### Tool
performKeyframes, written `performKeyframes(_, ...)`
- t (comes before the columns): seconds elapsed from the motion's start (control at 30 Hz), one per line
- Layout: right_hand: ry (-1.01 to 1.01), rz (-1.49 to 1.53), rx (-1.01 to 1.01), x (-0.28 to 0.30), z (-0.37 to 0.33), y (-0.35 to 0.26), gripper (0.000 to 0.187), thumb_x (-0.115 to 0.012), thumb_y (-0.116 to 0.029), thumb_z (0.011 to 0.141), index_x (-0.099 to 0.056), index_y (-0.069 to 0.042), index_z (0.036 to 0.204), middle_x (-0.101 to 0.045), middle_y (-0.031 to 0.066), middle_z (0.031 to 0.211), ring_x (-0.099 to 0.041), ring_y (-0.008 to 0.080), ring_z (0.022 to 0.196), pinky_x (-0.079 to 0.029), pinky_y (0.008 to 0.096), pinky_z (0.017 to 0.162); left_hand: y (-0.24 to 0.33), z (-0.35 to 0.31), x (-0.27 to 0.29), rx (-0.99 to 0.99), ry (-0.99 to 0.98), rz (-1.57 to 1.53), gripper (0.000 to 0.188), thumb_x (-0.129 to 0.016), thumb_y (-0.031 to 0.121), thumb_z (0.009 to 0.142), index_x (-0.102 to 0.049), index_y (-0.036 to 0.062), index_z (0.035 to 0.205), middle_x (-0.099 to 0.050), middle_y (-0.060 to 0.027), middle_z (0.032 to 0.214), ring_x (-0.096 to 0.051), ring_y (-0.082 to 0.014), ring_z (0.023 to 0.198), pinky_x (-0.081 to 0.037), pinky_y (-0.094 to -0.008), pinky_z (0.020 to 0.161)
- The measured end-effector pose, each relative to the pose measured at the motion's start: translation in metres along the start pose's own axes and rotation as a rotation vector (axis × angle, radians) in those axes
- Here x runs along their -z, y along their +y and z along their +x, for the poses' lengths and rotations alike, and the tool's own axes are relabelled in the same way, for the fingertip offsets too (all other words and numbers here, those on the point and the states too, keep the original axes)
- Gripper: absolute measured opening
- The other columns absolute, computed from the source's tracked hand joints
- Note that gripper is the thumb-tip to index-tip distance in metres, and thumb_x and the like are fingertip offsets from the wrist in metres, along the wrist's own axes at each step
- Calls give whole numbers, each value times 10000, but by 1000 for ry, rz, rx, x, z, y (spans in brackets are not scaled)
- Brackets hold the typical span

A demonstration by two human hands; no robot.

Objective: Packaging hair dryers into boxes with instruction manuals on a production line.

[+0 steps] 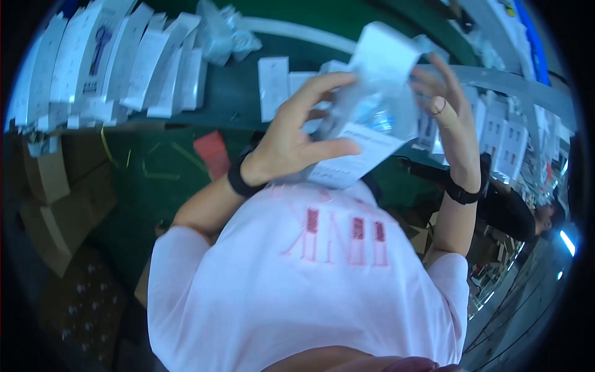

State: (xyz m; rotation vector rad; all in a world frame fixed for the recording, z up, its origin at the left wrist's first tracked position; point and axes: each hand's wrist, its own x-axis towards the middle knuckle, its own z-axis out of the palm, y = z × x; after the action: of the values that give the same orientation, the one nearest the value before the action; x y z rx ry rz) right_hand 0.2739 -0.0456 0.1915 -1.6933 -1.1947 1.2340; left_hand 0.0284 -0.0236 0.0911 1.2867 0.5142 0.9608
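In front of my chest is a white cardboard box (362, 152), tilted, with its top flap standing up. Inside its mouth lies something wrapped in clear, bluish plastic (377, 116); its kind cannot be made out. My left hand (297, 133) grips the box from the left side, thumb across the front face and fingers around the back edge. On the other side, my right hand (451, 111) has its fingers spread beside the raised flap, slightly blurred. Whether those fingertips touch the box is unclear. One finger has a band around it.
White cartons (102, 62) stand in a row on the green bench (229, 93) at the left, beside clear plastic bags (226, 34). More white boxes (505, 142) line the right. Brown cartons (49, 211) and a red piece (212, 154) lie below. Another person (517, 211) is at the far right.
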Motion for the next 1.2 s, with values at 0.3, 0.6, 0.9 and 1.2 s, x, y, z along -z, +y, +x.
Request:
performKeyframes(0.3,-229,353,323,-49,3,45,492,-648,-361,881,-600,-9,1222,-620,142,1165,-583,182,1026,-449,282,888,-8,10,7,117,-83,137,543,-807,337,720,-605,86,1157,-540,-99,1113,-570,-226,993,-523,-336,780)
performKeyframes(0.6,-363,-387,479,-49,-5,25,348,-657,-194,846,-661,-88,1177,-582,151,1237,-519,326,1191,-429,414,969,-12,-1,11,200,-108,-76,648,-757,91,782,-438,36,1343,-501,-105,1279,-518,-192,1148,-476,-348,917)
performKeyframes(0.9,251,-570,64,-12,20,93,652,-699,-246,834,-424,1,1372,-468,210,1368,-457,296,1274,-365,409,1059,-22,-23,106,296,434,114,519,-693,166,856,-498,14,1313,-638,-115,1099,-635,-156,949,-527,-302,833)
performKeyframes(1.2,-35,-805,-236,-58,7,220,999,-819,-269,660,-249,-24,1443,-468,326,1230,-512,472,1112,-465,442,921,-157,12,89,371,224,681,653,-677,448,825,-531,30,1305,-585,-209,1176,-536,-318,1083,-447,-392,908)
